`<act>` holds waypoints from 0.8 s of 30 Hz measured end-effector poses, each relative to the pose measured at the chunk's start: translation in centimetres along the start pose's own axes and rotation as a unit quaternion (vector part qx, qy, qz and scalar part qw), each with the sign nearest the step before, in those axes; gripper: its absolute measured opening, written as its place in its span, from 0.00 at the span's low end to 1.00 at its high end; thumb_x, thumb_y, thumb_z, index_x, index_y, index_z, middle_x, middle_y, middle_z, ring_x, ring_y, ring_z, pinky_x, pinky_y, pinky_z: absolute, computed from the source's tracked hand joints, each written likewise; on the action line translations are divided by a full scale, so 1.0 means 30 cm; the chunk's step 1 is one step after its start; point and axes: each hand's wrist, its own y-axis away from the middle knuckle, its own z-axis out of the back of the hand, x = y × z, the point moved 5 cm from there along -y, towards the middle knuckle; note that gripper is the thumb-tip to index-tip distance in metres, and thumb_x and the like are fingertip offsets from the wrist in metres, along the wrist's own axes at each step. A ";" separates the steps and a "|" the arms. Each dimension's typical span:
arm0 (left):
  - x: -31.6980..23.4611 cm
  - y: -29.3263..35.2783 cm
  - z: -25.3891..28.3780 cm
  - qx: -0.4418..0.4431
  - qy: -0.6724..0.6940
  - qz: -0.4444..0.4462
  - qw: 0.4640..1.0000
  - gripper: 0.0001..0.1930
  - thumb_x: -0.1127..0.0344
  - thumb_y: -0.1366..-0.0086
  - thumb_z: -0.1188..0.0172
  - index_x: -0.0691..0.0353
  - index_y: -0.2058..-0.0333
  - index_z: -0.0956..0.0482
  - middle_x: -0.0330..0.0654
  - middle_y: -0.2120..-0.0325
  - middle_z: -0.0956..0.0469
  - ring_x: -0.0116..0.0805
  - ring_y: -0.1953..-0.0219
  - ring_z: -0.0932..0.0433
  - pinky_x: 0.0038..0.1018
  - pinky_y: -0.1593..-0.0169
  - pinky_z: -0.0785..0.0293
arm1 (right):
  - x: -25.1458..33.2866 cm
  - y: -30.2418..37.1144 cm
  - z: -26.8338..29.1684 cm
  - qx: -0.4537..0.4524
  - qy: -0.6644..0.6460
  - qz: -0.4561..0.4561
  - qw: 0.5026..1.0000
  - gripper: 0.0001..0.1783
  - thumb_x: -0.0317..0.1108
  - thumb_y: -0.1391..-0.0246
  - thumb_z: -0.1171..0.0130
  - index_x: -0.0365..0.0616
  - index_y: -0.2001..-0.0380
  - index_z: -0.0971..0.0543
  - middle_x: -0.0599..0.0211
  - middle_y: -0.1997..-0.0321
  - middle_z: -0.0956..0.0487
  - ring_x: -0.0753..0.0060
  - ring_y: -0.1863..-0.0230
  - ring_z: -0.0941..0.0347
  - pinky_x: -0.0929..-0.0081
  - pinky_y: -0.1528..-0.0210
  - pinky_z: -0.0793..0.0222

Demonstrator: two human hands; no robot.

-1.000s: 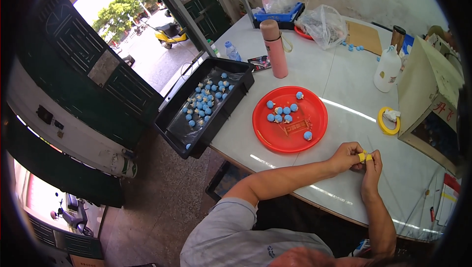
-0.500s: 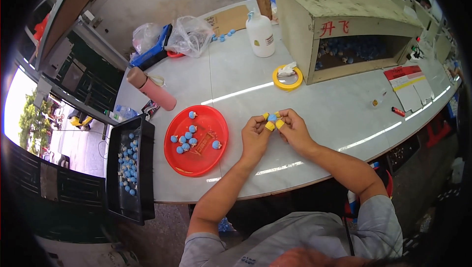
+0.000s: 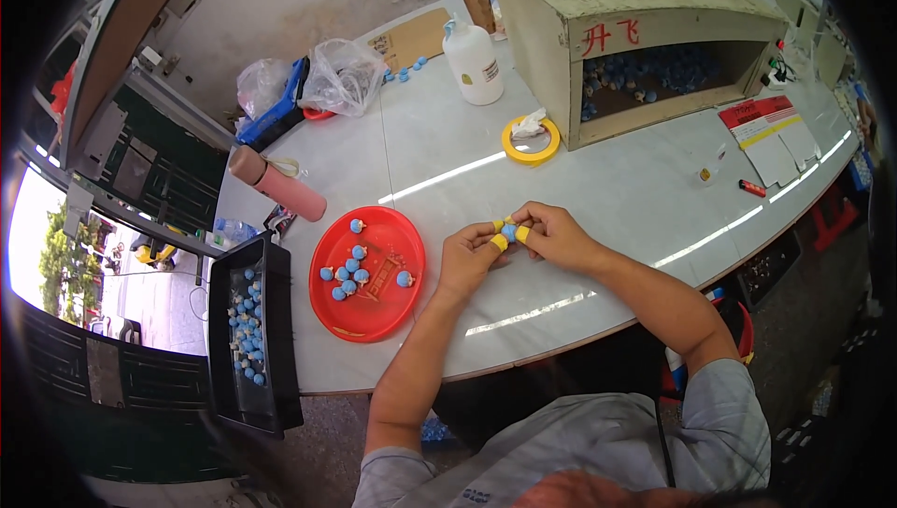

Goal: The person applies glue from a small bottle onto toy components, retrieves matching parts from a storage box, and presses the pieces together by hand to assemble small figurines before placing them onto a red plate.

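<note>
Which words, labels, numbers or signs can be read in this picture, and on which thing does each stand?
I do not copy out wording; I give only its place.
Beige box: two large red characters, clear.
Red tray: marking at its middle, too small to read.
White bottle: small label, too small.
Red, yellow and white sheet: print, too small.
Grey shirt: dark lettering, too blurred.

A small, rounded blue piece (image 3: 509, 232) is pinched between the left hand (image 3: 466, 258) and right hand (image 3: 558, 237).
</note>
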 end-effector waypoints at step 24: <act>0.043 -0.001 -0.015 0.001 0.001 -0.011 1.000 0.08 0.78 0.38 0.43 0.76 0.61 0.27 0.49 0.66 0.21 0.32 0.66 0.18 0.21 0.61 0.20 | -0.007 0.009 -0.008 -0.011 0.085 0.104 0.991 0.09 0.18 0.48 0.52 0.33 0.63 0.26 0.70 0.72 0.25 0.85 0.72 0.34 0.83 0.71 0.36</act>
